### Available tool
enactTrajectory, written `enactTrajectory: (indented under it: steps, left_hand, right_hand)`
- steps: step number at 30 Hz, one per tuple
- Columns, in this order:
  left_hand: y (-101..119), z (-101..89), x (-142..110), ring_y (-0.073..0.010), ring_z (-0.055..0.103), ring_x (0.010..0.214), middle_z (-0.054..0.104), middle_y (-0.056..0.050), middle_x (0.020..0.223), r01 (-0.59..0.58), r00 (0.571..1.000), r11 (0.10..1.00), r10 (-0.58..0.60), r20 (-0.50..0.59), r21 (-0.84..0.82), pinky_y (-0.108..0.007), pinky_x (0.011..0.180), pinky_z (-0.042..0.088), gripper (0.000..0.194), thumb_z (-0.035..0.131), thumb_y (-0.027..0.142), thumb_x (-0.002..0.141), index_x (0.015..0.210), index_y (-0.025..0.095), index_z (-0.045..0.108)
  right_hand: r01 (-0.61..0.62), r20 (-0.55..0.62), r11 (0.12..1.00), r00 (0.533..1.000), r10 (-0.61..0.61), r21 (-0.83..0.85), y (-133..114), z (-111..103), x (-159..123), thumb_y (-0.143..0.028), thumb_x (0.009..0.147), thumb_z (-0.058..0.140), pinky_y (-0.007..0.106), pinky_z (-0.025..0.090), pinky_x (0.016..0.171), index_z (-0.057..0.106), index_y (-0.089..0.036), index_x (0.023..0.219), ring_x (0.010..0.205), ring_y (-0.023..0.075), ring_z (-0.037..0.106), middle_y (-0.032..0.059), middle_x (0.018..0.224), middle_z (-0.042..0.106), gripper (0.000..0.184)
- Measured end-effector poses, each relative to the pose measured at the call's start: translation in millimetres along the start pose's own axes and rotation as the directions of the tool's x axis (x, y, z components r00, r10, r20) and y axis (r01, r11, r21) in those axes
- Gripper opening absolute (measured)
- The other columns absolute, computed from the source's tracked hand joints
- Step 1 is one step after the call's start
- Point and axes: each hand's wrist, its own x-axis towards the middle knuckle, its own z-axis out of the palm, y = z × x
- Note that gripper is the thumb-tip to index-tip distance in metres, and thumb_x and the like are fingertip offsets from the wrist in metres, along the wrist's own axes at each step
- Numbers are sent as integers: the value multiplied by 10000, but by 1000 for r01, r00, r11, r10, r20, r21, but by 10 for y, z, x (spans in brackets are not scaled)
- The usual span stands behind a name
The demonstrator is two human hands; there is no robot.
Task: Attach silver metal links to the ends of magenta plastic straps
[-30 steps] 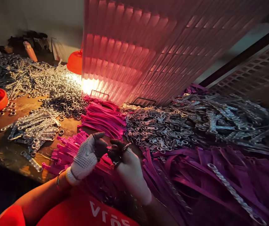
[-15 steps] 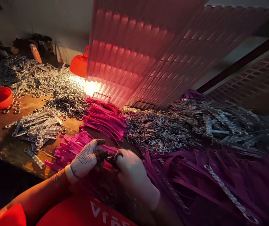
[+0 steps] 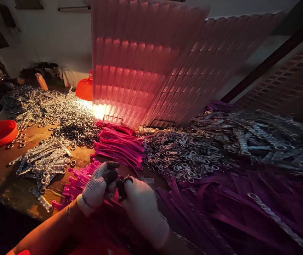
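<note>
Facing each other, fingers curled close: white-gloved left hand [image 3: 96, 188] and white-gloved right hand [image 3: 144, 207]. Can't tell what, if anything, they grip; too dark. Bright pink flat strips [image 3: 77, 181] lie piled on the brown surface [image 3: 0, 171] just beside the left hand; long purple flat strips [image 3: 215, 193] right of the other.

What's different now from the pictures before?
The right hand has turned, its dark fingers pointing lower beside the left hand; whether anything was grabbed or let go, I can't tell. The camera tilted up, showing more wall. The pink straps, red lamp and metal pieces stayed put.
</note>
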Motion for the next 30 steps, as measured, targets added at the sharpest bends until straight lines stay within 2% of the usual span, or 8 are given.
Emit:
enactTrajectory:
  steps: [2,5,8,12,18,24,27,30]
  left_hand:
    - [19,-258,292,-111,499,557,536,6,688,-166,984,867,111,143,471,-236,541,440,252,425,307,948,1100,188,586]
    - [47,-704,783,-194,580,871,628,-79,935,-306,940,125,196,279,944,-325,810,480,147,519,138,838,904,155,649]
    - [-8,-1019,1152,-244,566,971,636,-110,977,-280,942,-21,189,279,960,-386,893,457,271,531,-3,699,903,124,656]
    - [-138,-1179,1312,-257,563,1018,651,-124,1030,-308,925,-48,218,311,950,-407,925,455,344,525,-15,656,931,141,661]
    - [177,-1276,1077,-258,597,936,658,-137,955,-246,883,13,415,218,969,-412,851,483,204,505,122,795,930,122,658]
    - [1131,-962,613,-179,634,849,686,-39,937,-369,751,601,642,-152,709,-313,769,502,275,686,333,786,997,164,635]
    - [1282,-539,395,-150,603,939,667,-47,1010,-426,837,678,546,-23,599,-290,838,462,246,639,300,838,961,88,645]
    - [1033,-93,251,-119,602,694,654,-37,773,-288,957,857,240,162,428,-240,662,496,214,642,334,839,876,123,631]
  right_hand:
    - [-44,15,996,999,43,81,116,12,59,-112,778,551,296,221,561,607,-183,679,554,149,490,34,618,619,134]
    - [-90,-26,975,995,97,203,309,-41,77,-217,885,512,285,268,572,642,-177,734,592,166,534,46,646,633,203]
    - [-123,-17,941,991,136,316,444,-130,21,-259,919,465,273,321,579,675,-181,802,617,174,561,46,671,652,252]
    - [-251,21,891,965,262,379,650,-232,-144,-254,886,450,272,397,602,711,-194,942,676,191,610,57,763,705,274]
    - [-474,101,789,874,475,391,1069,-317,-521,-291,792,464,286,491,661,723,-211,937,785,225,665,54,807,733,307]
    - [-498,159,751,863,480,434,1040,-337,-670,-242,761,427,309,526,699,715,-197,992,802,225,673,63,859,736,372]
    - [-390,131,768,916,379,507,832,-367,-569,-180,785,432,336,529,760,685,-212,1097,863,222,663,66,956,730,403]
    - [-194,13,791,973,230,580,613,-405,-406,-97,790,434,362,497,883,637,-223,1176,1013,216,628,68,1099,698,454]
